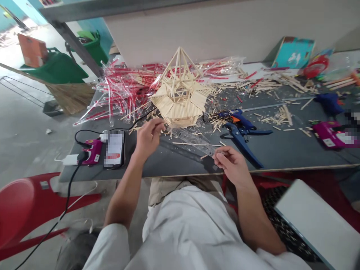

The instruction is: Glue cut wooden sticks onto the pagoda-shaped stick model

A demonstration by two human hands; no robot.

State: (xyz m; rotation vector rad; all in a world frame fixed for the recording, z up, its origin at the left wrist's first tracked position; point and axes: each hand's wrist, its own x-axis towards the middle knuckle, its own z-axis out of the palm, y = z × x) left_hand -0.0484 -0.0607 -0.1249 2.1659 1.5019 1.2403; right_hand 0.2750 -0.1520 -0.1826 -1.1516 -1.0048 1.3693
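A small house model (180, 93) of thin wooden sticks, with a pointed open roof frame, stands on the dark table (281, 150). My left hand (149, 137) hovers just in front of it, fingers pinched on the left end of a clear plastic ruler (194, 140). My right hand (230, 163) pinches the ruler's other end near the table's front edge. A thin wooden stick (194, 144) lies on the table under the ruler.
Blue-handled cutters (242, 129) lie right of the model. Red-and-clear wrappers (123, 90) pile up behind it, and loose sticks (270, 84) are scattered about. A phone (114, 149) and a pink charger (91, 152) sit at the left. A red chair (28, 210) stands left.
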